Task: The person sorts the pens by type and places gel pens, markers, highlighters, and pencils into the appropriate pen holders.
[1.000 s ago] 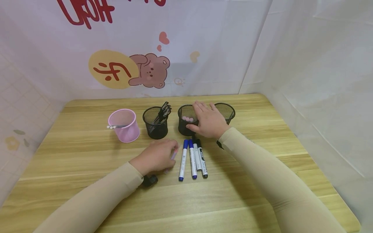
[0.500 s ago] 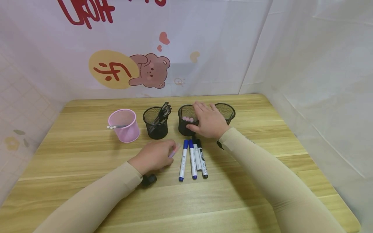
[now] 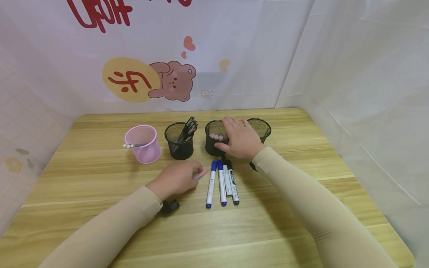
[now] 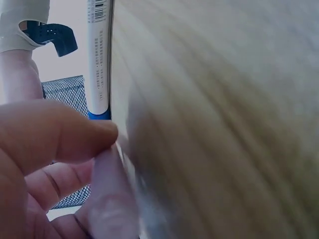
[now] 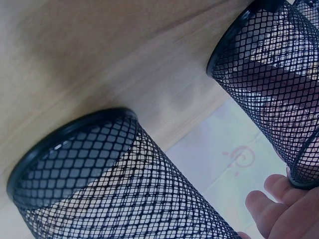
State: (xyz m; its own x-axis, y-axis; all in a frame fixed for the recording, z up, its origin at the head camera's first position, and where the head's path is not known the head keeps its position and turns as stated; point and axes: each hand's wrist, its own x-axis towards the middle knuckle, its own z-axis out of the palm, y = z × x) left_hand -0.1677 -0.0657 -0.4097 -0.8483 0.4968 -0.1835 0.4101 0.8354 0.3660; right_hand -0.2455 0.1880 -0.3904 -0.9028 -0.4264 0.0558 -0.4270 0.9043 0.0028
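Note:
My left hand (image 3: pixel 175 178) pinches a slim pink and lavender pen (image 3: pixel 202 173) between thumb and fingers, low over the table. Its far tip points up and right, beside the cap of a blue marker (image 3: pixel 211 186). In the left wrist view the pen (image 4: pixel 113 204) shows blurred under the thumb. My right hand (image 3: pixel 241 139) rests with fairly straight fingers on the rim of a black mesh pen cup (image 3: pixel 212 149) holding several pink-ended pens (image 3: pixel 216 137). In the right wrist view, fingertips (image 5: pixel 281 191) lie by the rim of that cup (image 5: pixel 279 99).
Another blue marker (image 3: pixel 222 186), a grey-white one (image 3: pixel 227 182) and a black one (image 3: pixel 233 186) lie alongside. Left of the hands stand a pink cup (image 3: pixel 147 153) with white-ended pens and a mesh cup (image 3: pixel 179 150) of black pens. Another mesh cup (image 3: pixel 259 128) stands partly behind the right hand.
My left hand has drawn slightly left, and more of the pen now shows beyond its fingers, slanting toward the blue marker. The right hand has stayed in place.

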